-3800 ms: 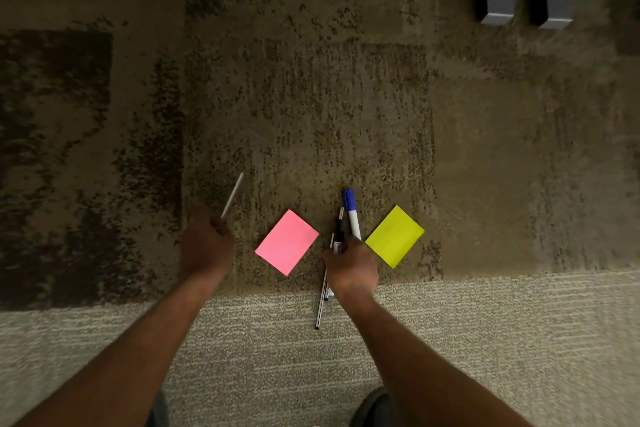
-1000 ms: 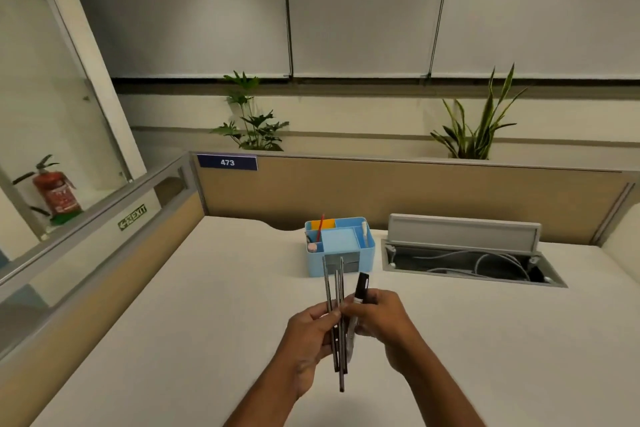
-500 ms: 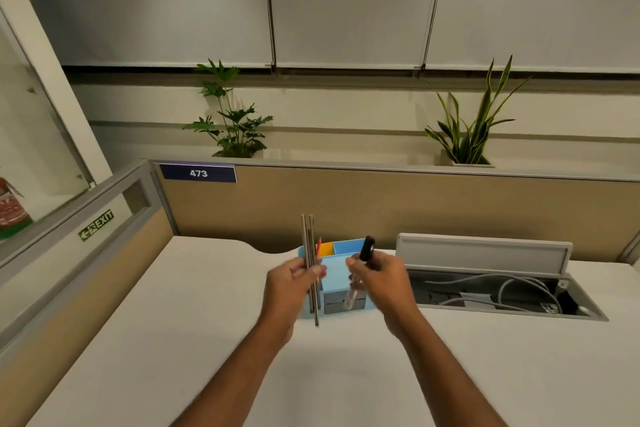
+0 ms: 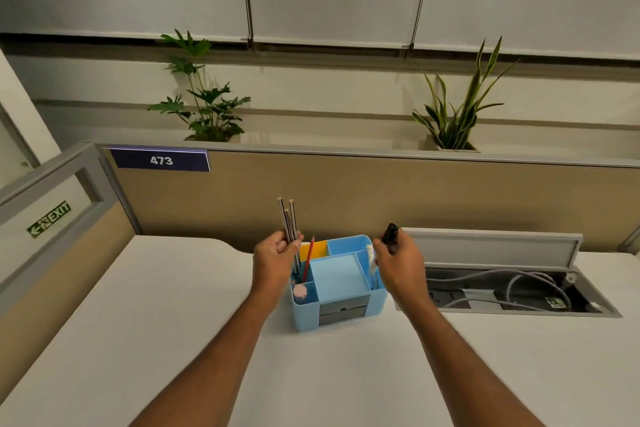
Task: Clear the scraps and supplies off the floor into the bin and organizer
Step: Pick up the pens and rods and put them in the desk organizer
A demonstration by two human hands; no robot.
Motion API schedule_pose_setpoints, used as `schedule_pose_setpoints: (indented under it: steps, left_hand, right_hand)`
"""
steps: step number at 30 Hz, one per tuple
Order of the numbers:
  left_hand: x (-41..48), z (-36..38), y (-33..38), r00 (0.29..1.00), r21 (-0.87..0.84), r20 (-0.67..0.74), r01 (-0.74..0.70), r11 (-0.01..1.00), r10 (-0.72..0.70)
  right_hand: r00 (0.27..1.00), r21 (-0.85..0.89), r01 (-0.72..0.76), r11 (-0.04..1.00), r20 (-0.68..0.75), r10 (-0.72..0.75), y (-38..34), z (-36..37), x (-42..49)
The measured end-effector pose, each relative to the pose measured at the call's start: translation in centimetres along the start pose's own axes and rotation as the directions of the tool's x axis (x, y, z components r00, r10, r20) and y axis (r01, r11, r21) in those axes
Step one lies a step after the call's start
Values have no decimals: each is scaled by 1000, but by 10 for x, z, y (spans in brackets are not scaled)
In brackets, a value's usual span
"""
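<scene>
A light blue desk organizer (image 4: pixel 337 308) with several compartments stands on the white desk (image 4: pixel 173 340). My left hand (image 4: pixel 275 258) grips three thin pencils (image 4: pixel 288 222) upright, their lower ends dipping into the organizer's back left compartment beside a red pencil (image 4: pixel 308 262). My right hand (image 4: pixel 400 262) holds a marker (image 4: pixel 389 234), black end up, its pale body (image 4: pixel 371 258) down over the right compartment. A pink round item (image 4: pixel 300 292) lies in the front left compartment.
An open cable tray (image 4: pixel 512 295) with grey cables and a raised lid is sunk into the desk right of the organizer. A tan partition (image 4: pixel 346 198) labelled 473 backs the desk, with two potted plants (image 4: pixel 204 94) behind. A glass side panel (image 4: pixel 52 218) stands left.
Both hands have moved apart and forward to either side of the organizer. The pencils have gone into the left hand and now reach into a compartment; the marker stays in the right.
</scene>
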State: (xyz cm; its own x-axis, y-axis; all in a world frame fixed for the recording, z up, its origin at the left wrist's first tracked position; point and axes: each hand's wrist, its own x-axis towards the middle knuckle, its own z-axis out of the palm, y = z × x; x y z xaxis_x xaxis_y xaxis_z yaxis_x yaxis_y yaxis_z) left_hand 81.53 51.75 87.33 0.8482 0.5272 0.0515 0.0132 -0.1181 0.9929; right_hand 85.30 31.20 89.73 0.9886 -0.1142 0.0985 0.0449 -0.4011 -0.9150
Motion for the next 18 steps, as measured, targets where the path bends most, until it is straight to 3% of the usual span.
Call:
schedule_pose_setpoints:
  steps: [11, 15, 18]
  left_hand:
    - [8, -6, -31, 994, 325, 104, -51, 944, 18]
    - [5, -8, -34, 983, 396, 180, -102, 912, 32]
    - [2, -10, -34, 982, 352, 182, -104, 930, 41]
  right_hand:
    - [995, -301, 12, 953, 99, 19, 36, 23, 12]
    - [994, -340, 18, 940, 107, 20, 37, 24, 12]
    - [995, -340, 31, 940, 104, 4, 37, 24, 12]
